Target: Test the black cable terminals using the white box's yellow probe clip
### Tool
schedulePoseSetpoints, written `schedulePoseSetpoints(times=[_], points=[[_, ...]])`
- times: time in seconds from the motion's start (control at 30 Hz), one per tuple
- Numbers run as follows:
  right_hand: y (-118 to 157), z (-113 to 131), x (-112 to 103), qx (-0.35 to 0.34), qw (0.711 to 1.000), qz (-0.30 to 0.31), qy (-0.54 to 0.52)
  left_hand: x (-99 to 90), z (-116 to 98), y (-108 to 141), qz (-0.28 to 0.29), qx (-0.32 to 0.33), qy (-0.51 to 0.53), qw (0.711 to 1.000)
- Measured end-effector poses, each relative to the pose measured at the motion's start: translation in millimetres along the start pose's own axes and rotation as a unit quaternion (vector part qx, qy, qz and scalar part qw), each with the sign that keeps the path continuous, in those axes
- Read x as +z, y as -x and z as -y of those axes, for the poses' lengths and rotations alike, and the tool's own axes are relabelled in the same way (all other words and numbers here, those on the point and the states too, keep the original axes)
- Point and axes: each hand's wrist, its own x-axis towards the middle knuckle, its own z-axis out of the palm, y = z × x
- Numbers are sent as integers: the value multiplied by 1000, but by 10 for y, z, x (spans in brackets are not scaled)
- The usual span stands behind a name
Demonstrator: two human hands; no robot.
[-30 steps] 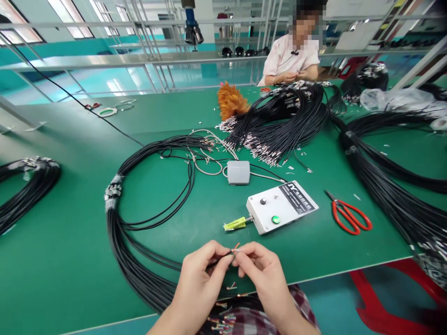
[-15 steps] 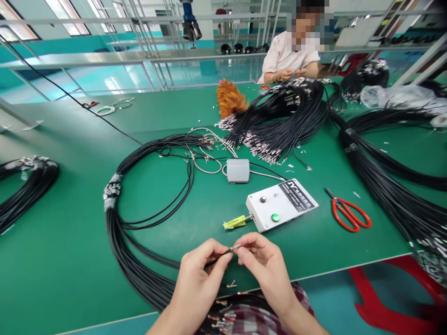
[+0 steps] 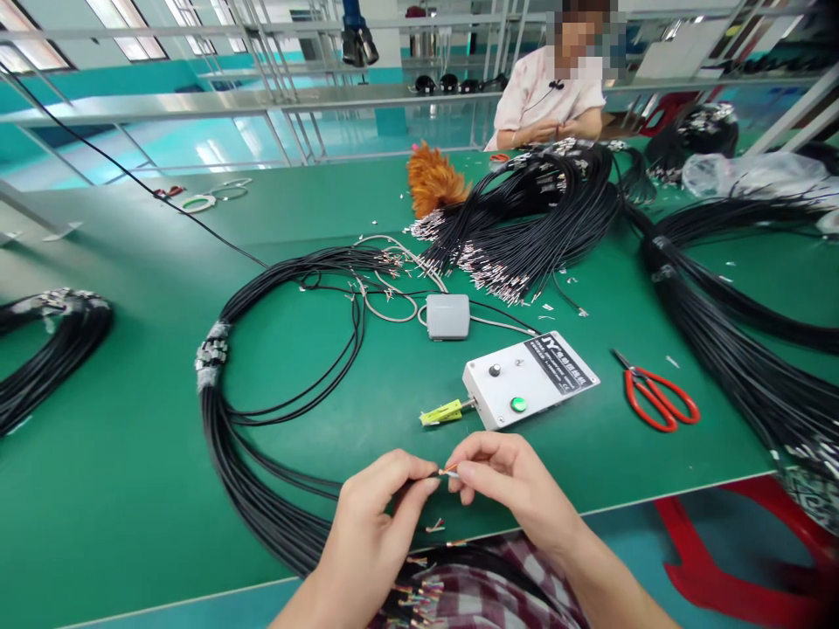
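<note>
Between finger and thumb, my left hand pinches a black cable close to its stripped end. Thin coloured wires, orange and white among them, come out of that end, and my right hand has its thumb and fingers closed on them. The cable belongs to a large looped bundle of black cables to the left, bound with clear wrap. More cable ends with bared coloured wires hang at the table edge by my lap. Just beyond my hands lies a white control box with a lit green button and a yellow clip.
Red-handled scissors lie right of the box, a grey pedal-like block behind it. Black cable bundles fill the back and right of the green table. An orange feather duster and a seated person are opposite.
My right hand has turned and shifted slightly, its thumb now lying over the coloured wires. The left hand keeps its pinch on the cable. The view has tilted a little.
</note>
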Motion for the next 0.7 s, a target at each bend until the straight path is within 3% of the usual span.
schedulePoseSetpoints(times=[0.17, 0.3, 0.47, 0.7], points=[[36, 115, -87, 47, 996, 57, 55, -23, 23, 10, 25, 70, -32, 997], [42, 144, -92, 46, 992, 84, 79, -44, 26, 44, 40, 83, -29, 995], [41, 101, -30, 17, 993, 89, 81, -60, -21, 50, 50, 11, 28, 998], [60, -10, 15, -15, 997, 46, 61, -48, -27, 35, 35, -63, 33, 997]])
